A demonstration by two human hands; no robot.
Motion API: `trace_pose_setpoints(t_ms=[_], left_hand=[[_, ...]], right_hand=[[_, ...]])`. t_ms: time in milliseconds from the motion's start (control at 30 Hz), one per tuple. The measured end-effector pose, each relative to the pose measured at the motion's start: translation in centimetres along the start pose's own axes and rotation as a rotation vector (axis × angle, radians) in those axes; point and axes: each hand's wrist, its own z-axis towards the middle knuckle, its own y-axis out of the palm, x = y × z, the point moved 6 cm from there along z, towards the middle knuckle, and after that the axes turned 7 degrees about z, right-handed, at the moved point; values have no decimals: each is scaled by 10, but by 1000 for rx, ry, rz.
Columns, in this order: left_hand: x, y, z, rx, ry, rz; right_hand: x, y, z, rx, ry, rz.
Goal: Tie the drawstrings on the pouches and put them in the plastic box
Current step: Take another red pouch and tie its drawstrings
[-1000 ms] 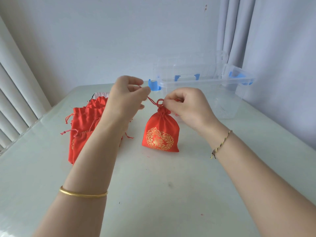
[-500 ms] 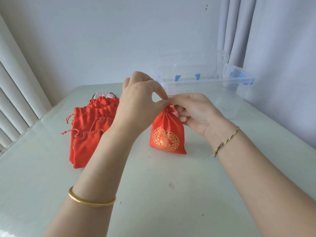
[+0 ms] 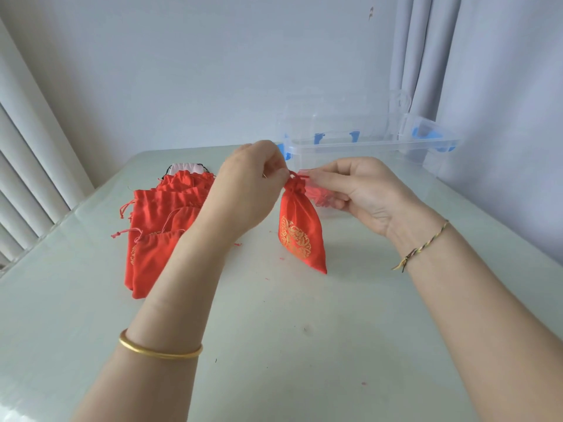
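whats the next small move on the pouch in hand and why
Probably pull the hands apart to snug the knot: the left hand and right hand each pinch the drawstring at the gathered neck of the pouch, and it is not yet in the plastic box.

Left hand and right hand, with both forearms, are uncovered to the frame edge. Left forearm: a plain, smooth gold bangle, round in section, encircles it. Right wrist: a thin twisted cord bracelet of yellow, green and dark strands, short loose ends sticking out at one side.
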Motion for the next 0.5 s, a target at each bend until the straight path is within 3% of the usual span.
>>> trace_pose_setpoints(t_ms=[167, 333, 500], left_hand=[[-2, 5, 0, -75, -37, -100], [-15, 15, -2, -170, -141, -85], [-13, 15, -1, -188, -150, -158]], right_hand=[[-3, -11, -1, 68, -52, -10], [-3, -6, -4, 56, -91, -219], [-16, 17, -11, -96, -131, -396]])
